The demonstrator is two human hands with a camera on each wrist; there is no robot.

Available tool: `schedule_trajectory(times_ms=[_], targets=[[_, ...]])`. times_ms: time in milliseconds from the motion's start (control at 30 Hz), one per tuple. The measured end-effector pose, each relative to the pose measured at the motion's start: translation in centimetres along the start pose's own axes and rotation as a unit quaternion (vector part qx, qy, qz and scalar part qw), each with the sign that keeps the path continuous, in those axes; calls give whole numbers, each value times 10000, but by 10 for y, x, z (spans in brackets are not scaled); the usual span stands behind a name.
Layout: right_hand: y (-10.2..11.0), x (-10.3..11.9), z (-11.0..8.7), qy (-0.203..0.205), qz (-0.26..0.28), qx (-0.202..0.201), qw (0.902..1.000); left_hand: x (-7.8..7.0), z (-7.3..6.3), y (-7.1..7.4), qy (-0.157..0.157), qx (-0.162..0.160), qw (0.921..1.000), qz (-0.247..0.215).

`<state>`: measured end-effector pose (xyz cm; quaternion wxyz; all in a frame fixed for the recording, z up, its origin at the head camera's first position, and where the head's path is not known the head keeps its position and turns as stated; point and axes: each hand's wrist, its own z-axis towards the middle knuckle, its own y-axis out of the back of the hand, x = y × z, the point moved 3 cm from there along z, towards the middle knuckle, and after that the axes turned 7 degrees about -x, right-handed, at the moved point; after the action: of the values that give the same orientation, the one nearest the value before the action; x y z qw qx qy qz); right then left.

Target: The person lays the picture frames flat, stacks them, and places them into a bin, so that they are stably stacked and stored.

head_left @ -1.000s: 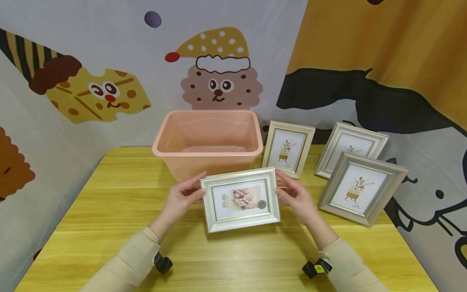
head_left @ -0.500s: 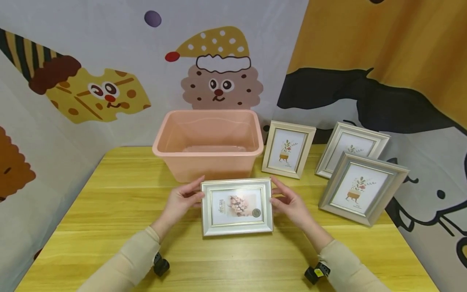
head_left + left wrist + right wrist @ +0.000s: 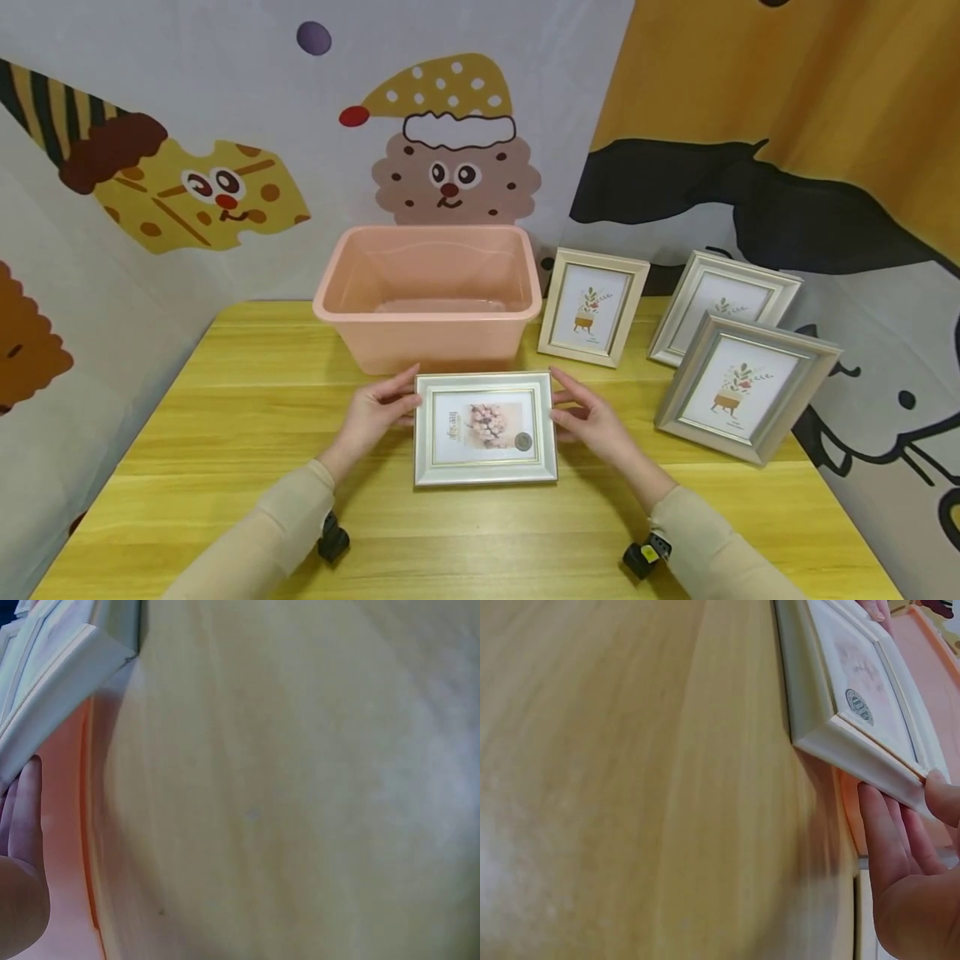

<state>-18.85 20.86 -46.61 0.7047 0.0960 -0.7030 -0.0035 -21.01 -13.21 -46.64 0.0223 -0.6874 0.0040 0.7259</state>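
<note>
A white picture frame (image 3: 486, 475) lies on its long side in front of the pink bin, its print of pink flowers turned sideways. My left hand (image 3: 372, 415) holds the frame's left edge, thumb at the front and fingers at the side and behind. At the opposite short edge, my right hand (image 3: 596, 421) grips it the same way. The right wrist view shows the frame (image 3: 817, 712) leaning back, its lower edge at the tabletop, with the thumb (image 3: 941, 796) on the front. In the left wrist view, fingers (image 3: 28, 814) touch the frame's side (image 3: 64, 679).
Behind the frame stands a pink plastic bin (image 3: 427, 343). To its right a cream picture frame (image 3: 551, 310) stands upright. Farther right are a silver-white frame (image 3: 671, 308) and, partly covering it, a grey-silver frame (image 3: 686, 375). The wooden table (image 3: 225, 400) backs onto a cartoon-printed cloth (image 3: 262, 50).
The held frame has come down and slightly left, and its tilt has levelled out. My right hand has moved left with it. The bin and the standing frames stay where they were.
</note>
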Motion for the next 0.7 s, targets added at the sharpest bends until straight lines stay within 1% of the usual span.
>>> schedule_trajectory(times_ms=[200, 500, 700], targets=[[0, -8, 2, -56, -9, 172, 9998, 9, 2, 0, 144, 9, 9998, 102], [-2, -12, 5, -116, -161, 125, 9997, 15, 2, 2, 84, 369, 9988, 326], [-2, -16, 8, -254, -242, 106, 9993, 16, 2, 2, 83, 510, 9975, 474]])
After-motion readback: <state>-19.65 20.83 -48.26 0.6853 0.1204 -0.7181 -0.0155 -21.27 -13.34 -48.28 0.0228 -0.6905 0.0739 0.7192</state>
